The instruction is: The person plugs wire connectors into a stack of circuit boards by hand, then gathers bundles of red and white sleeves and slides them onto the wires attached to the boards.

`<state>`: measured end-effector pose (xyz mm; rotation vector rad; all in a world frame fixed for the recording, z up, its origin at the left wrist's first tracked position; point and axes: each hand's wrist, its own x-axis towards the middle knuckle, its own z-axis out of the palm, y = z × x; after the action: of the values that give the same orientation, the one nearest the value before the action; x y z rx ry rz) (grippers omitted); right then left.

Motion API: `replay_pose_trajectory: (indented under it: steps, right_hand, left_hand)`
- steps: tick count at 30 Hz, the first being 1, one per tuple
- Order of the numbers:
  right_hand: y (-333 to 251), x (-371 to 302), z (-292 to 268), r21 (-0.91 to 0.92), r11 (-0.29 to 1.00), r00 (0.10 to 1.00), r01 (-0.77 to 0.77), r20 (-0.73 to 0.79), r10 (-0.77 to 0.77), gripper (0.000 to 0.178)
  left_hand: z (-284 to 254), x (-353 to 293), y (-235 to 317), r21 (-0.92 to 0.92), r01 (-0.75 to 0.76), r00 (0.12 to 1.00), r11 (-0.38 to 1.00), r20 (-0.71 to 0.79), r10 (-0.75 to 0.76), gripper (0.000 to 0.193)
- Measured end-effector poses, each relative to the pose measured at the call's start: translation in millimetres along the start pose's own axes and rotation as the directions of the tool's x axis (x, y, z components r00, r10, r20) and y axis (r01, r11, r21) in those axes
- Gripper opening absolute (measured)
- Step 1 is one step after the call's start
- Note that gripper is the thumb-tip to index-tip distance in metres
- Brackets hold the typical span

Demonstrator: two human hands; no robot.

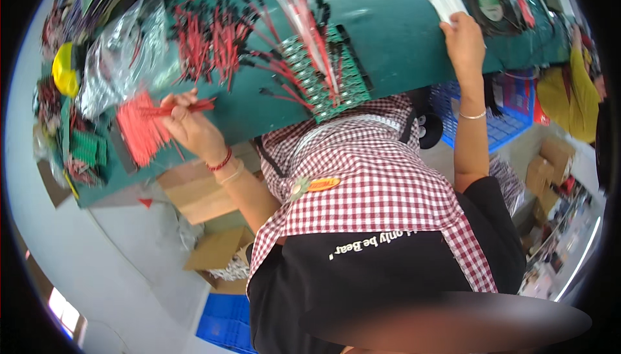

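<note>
My left hand point(191, 128), at the left near the table's front edge, is closed on a few thin red wires point(202, 105) that stick out sideways from its fingers. Right beside it lies a pile of short red wires point(139, 131). Over at the right, my right hand point(464, 45) has its fingers closed at the near end of a bundle of thin white strips point(444, 1). Between the hands a green circuit board panel point(352, 76) lies by the table edge. Red wires with black connectors and long white-and-red strands point(304, 21) rest on and around it.
Many red wires with black plugs point(210, 37) lie behind my left hand, beside a clear plastic bag point(123, 56). A yellow tool point(65, 69) and more green boards point(87, 148) sit far left. A black fan-like device point(495, 5) stands back right. Below hangs a blue crate point(498, 128).
</note>
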<state>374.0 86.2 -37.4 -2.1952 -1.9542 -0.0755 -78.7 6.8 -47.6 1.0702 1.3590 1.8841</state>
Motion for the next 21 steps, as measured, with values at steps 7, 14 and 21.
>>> replay_pose_trajectory:
  steps: [7, 14, 21]
  right_hand:
    - [6.7, 18.3, -3.3, -0.111, 0.99, 0.992, 0.084, 0.106, -0.072, 0.016]
    - [27.6, 35.8, -27.2, 0.321, 0.947, 0.975, -0.016, 0.215, -0.056, 0.025]
    - [17.6, 23.3, -60.8, 0.749, 0.616, 0.941, -0.243, 0.336, -0.039, 0.016]
  left_hand:
    - [9.8, -9.0, 9.9, 0.08, 0.039, 0.991, 0.996, 0.127, -0.049, 0.018]
    - [10.6, -15.2, 33.6, 0.223, 0.054, 0.996, 0.973, 0.051, -0.067, 0.021]
    - [10.5, -39.5, 8.8, 0.088, 0.175, 0.979, 0.981, 0.09, -0.183, 0.018]
